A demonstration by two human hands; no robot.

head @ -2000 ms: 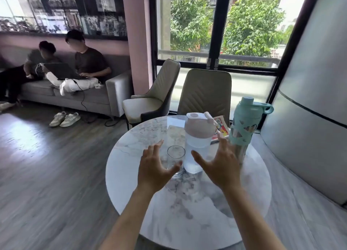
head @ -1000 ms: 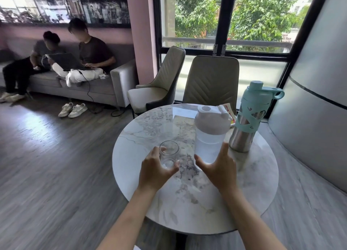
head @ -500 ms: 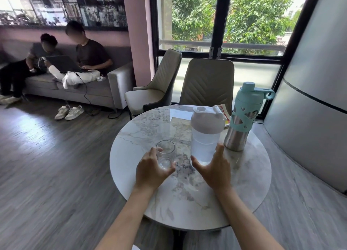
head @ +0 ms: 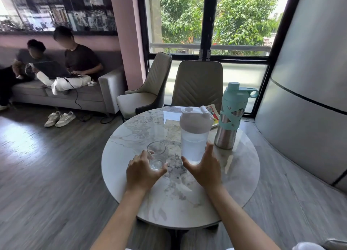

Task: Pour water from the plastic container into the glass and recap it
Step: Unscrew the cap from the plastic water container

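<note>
A clear plastic container [head: 194, 146] with a pale pink capped lid holds water and stands upright on the round marble table [head: 234, 184]. A small clear drinking glass [head: 156, 153] stands just left of it. My left hand [head: 143, 171] wraps the lower part of the glass, with the thumb on its right side and the fingers on its left. My right hand [head: 205, 167] is spread at the near side of the container's base, with the thumb at its left edge and the fingers at its right. I cannot tell whether the right hand presses on the container.
A steel bottle with a mint-green sleeve and cap [head: 231, 116] stands to the right of and behind the container, and a booklet [head: 213, 112] lies behind it. Two beige chairs [head: 198, 84] face the table's far side. Two people sit on a grey sofa [head: 78, 95] at the left.
Both hands came down from above the table onto the glass and the container's base. In the last half second they have barely moved. The view shifted slightly.
</note>
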